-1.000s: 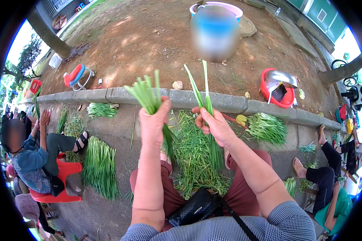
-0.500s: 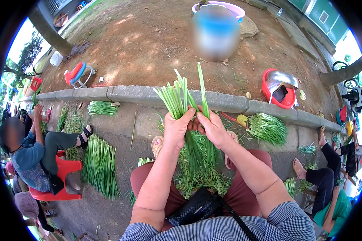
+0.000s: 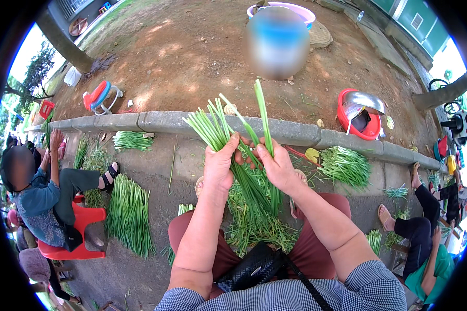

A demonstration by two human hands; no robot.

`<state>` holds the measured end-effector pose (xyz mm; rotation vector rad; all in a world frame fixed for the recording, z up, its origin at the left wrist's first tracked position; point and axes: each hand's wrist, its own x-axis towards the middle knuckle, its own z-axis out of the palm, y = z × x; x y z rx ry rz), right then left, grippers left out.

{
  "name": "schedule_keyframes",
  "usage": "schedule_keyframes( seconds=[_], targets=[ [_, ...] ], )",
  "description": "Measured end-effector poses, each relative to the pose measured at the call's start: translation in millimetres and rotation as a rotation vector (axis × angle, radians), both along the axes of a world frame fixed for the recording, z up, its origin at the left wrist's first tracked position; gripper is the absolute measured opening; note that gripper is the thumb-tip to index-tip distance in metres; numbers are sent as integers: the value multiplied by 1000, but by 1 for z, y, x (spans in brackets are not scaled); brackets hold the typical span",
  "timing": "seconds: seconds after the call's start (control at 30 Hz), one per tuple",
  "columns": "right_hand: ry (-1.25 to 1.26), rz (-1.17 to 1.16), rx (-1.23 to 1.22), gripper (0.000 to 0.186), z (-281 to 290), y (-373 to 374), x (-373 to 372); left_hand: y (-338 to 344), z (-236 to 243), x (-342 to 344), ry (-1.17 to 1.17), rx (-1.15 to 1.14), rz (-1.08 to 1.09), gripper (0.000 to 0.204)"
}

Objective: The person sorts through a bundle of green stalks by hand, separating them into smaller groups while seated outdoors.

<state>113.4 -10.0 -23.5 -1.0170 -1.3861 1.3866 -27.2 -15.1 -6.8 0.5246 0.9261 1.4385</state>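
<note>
A thick bunch of chives [image 3: 205, 127], pale stem ends up and dark leaves hanging down, is gripped in my left hand [image 3: 220, 167]. It leans to the left. My right hand [image 3: 280, 168] pinches a few chive stalks [image 3: 263, 111], which stand almost straight up. One more stalk slants between the two hands, and its lower part is hard to follow among the fingers. Both hands are closed and held above my knees, with the fingertips near each other. Under them, loose green trimmings [image 3: 259, 233] lie heaped on the ground between my feet.
Chive piles lie left [image 3: 128, 215], far left [image 3: 132, 140] and right [image 3: 345, 167]. A stone curb [image 3: 228, 124] runs across ahead. Beyond it stand a red basin [image 3: 371, 132] and a child's seat [image 3: 101, 96]. One person sits on a red chair [image 3: 80, 228] at left; others sit right.
My left hand has shifted left and its bunch leans further left, widening the gap from my right hand. The slanting stalk between them tilts more. The person at left has moved their raised hands.
</note>
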Motion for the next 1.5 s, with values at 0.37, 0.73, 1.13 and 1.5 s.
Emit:
schedule_keyframes(
  seconds=[0.37, 0.73, 1.13, 1.5],
  targets=[
    [-97, 82, 10, 23, 10, -6, -4, -1, -6, 2, 16, 21, 0, 16],
    [-50, 61, -53, 22, 2, -4, 0, -1, 0, 2, -114, 43, 50, 19],
    [-43, 149, 39, 35, 1, -5, -5, -2, -2, 6, -16, 10, -10, 22],
    [-9, 259, -139, 32, -5, 5, 5, -5, -4, -5, -97, -17, -145, 19]
  ],
)
